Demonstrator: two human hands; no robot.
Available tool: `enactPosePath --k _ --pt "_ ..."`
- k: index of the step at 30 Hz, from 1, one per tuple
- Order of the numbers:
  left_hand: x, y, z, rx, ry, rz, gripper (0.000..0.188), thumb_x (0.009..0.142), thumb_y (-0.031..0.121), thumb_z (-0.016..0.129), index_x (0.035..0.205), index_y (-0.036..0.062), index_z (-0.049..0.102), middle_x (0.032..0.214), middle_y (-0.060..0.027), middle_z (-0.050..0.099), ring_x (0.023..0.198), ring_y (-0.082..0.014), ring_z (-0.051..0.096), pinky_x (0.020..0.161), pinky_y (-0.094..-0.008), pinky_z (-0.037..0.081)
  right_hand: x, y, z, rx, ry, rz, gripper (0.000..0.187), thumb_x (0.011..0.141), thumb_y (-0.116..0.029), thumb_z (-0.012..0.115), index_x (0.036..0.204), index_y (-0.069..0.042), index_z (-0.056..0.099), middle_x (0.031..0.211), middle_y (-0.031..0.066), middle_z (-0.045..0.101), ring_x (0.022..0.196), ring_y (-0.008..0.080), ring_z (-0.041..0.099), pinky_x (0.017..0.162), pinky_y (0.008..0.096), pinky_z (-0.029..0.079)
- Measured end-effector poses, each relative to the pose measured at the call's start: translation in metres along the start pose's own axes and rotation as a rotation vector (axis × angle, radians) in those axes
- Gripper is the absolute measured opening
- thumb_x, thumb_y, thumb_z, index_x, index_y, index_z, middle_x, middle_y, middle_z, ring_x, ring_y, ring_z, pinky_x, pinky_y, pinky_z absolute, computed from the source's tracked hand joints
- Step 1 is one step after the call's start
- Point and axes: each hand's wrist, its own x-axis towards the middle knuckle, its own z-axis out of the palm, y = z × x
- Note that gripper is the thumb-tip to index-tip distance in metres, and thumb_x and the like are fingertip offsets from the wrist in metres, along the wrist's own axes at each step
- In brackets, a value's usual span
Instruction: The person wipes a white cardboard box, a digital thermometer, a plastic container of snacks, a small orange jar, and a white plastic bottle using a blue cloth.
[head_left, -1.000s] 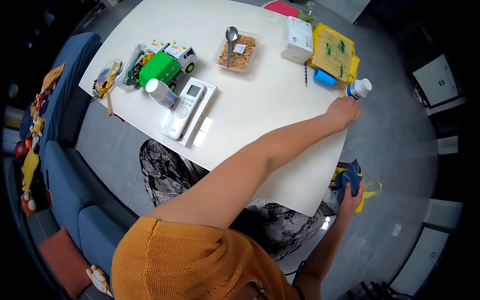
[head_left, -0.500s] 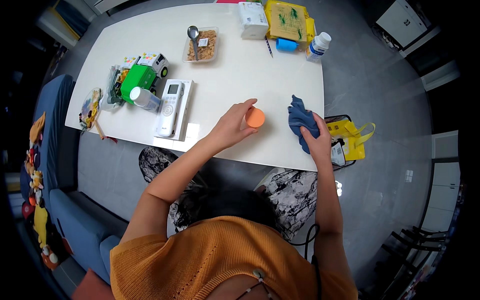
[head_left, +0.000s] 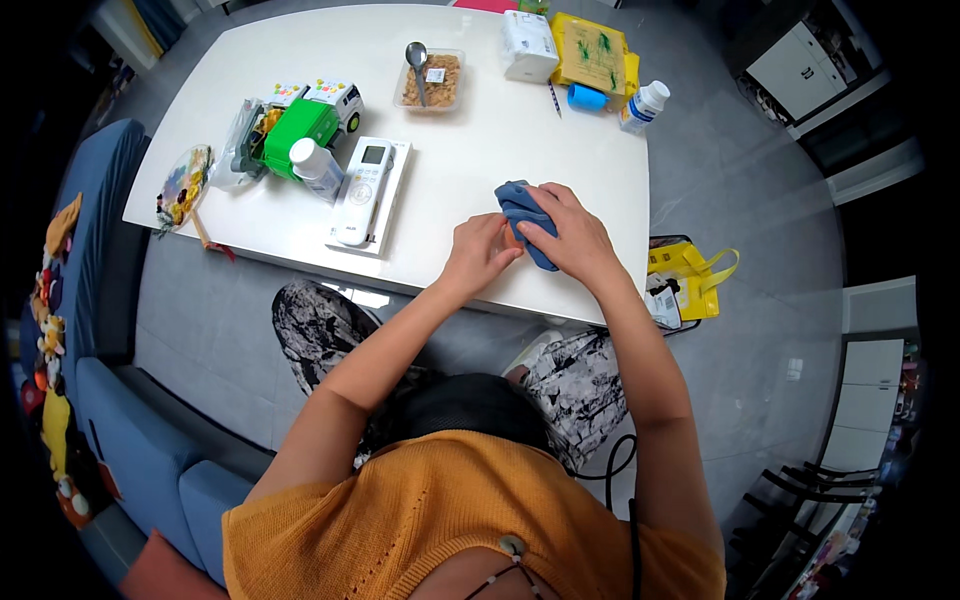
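Blue cloth (head_left: 521,206) now covers most of the round orange piece (head_left: 512,238), over the near right part of the white table (head_left: 455,185); half a second ago the two were well apart and the orange face showed whole. The right hand (head_left: 578,238) has moved left to meet the left hand (head_left: 474,258). Its fingers and thumb are closed on the cloth, bunching it. The left fingers and thumb curve around the orange piece's left side, pinching it. Both forearms (head_left: 405,335) slant inward, hands nearly touching.
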Motion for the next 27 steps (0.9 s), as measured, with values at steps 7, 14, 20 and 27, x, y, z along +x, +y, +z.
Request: enactPosePath --k 7,14,20,27 --pt "-0.010 -0.003 0.011 0.019 -0.046 -0.002 0.051 0.075 0.020 0.071 0.119 0.0024 0.051 0.097 -0.0143 0.062 0.091 -0.0339 0.057 0.081 -0.0443 0.041 0.014 0.001 -0.009 -0.057 -0.210 0.065 0.063 0.074 -0.046 0.069 0.126 -0.014 0.055 0.116 0.0159 0.056 0.102 0.0330 0.060 0.088 0.0387 0.048" --pt "-0.015 -0.001 0.013 0.027 0.026 0.038 0.055 0.076 0.016 0.070 0.123 0.0001 0.047 0.098 -0.0148 0.061 0.091 -0.0332 0.057 0.084 -0.0447 0.041 0.024 0.020 0.025 0.143 -0.036 0.138 0.062 0.076 -0.054 0.065 0.116 -0.007 0.059 0.103 0.0204 0.062 0.096 0.0348 0.062 0.083 0.0394 0.049" --pt "-0.012 0.006 0.012 0.042 -0.007 0.023 0.057 0.078 0.016 0.069 0.127 0.0016 0.045 0.100 -0.0151 0.060 0.095 -0.0328 0.056 0.087 -0.0440 0.039 0.019 0.028 0.038 0.562 0.117 0.391 0.044 0.084 -0.039 0.061 0.107 -0.002 0.060 0.094 0.0197 0.065 0.088 0.0314 0.064 0.079 0.0379 0.049" --pt "-0.015 -0.001 0.015 0.054 0.019 0.094 0.056 0.078 0.014 0.069 0.126 0.0013 0.044 0.097 -0.0146 0.060 0.091 -0.0332 0.057 0.084 -0.0443 0.041 -0.001 0.025 0.022 0.386 -0.010 0.050 0.065 0.071 -0.038 0.070 0.123 -0.006 0.050 0.117 0.0220 0.053 0.102 0.0345 0.059 0.091 0.0370 0.046"
